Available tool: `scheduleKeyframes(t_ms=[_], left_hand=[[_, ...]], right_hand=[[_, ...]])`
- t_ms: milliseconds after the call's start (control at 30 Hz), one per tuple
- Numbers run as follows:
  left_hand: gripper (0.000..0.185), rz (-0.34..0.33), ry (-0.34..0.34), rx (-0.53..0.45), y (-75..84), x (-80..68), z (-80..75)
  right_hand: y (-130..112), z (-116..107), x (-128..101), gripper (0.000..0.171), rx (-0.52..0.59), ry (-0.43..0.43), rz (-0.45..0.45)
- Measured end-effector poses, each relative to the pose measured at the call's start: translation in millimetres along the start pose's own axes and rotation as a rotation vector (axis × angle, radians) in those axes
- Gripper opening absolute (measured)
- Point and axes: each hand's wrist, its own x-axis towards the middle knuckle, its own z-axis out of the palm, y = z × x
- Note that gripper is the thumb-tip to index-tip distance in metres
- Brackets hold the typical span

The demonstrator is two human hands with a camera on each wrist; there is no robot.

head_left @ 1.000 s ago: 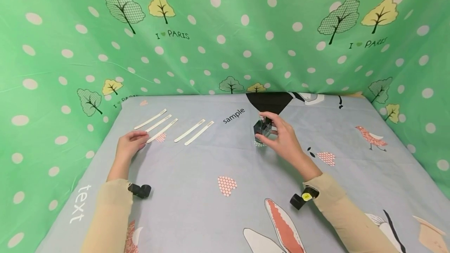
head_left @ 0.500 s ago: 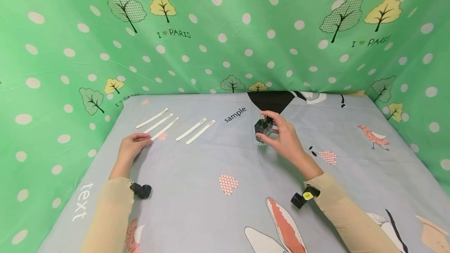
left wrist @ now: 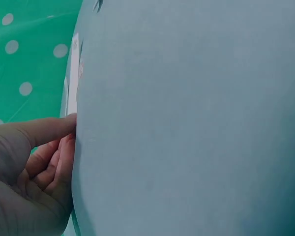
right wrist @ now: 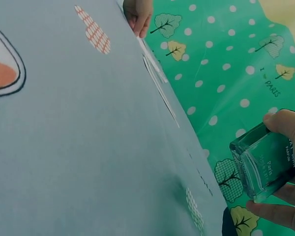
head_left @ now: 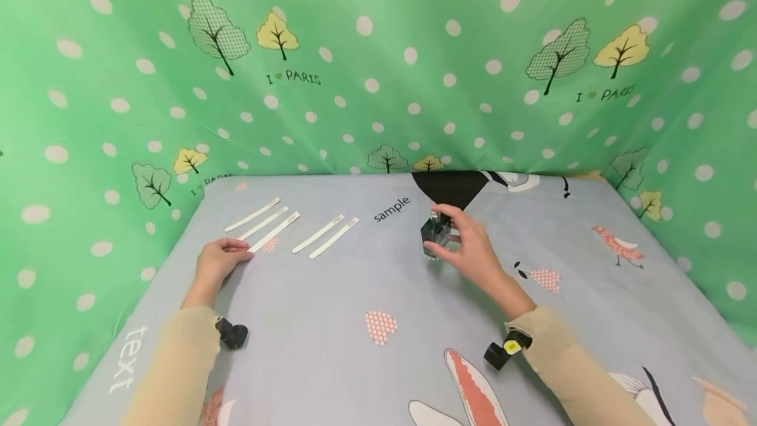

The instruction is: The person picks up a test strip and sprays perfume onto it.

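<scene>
My left hand (head_left: 216, 268) pinches the near end of a white perfume test strip (head_left: 276, 231) between thumb and fingertips. In the left wrist view this strip (left wrist: 73, 73) points away from the thumb tip. My right hand (head_left: 475, 256) holds a dark, clear-glass perfume bottle (head_left: 435, 236) upright, with the index finger on top at the spray nozzle and the thumb on its near side. Lettering with "Paris" shows on the bottle (right wrist: 265, 162) in the right wrist view. Two more test strips (head_left: 253, 214) lie just beyond the left hand, one partly hidden by its fingers.
Another pair of test strips (head_left: 318, 234) lies between the hands on the grey printed cloth (head_left: 319, 321). A green dotted curtain (head_left: 378, 71) rises behind the table and along both sides. A black camera is strapped to each wrist.
The left fingers have closed on the third strip's near end, and that strip now shows its face broader, turned up from the cloth. The bottle stays in the right hand. The head view has tilted up slightly.
</scene>
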Motion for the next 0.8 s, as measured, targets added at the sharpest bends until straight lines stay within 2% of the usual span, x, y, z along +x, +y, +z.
scheduleKeyframes(t_ms=[233,400,667,800], left_hand=[[0.033,-0.034,0.001,0.004,-12.2,-3.4,4.1],[0.032,-0.031,-0.008,0.009,-9.8,0.3,2.8],[0.033,0.015,-0.015,0.000,-4.9,3.0,-1.9],[0.033,0.011,-0.022,-0.001,-6.5,4.0,-4.1]], right_hand=[[-4.7,8.0,-7.6,0.066,0.043,-0.039,0.021],[-7.2,5.7,-4.0,0.066,0.040,-0.037,0.012],[-9.8,2.0,0.8,0.068,0.030,-0.014,-0.011],[-11.4,2.5,0.2,0.067,0.035,-0.021,-0.010]])
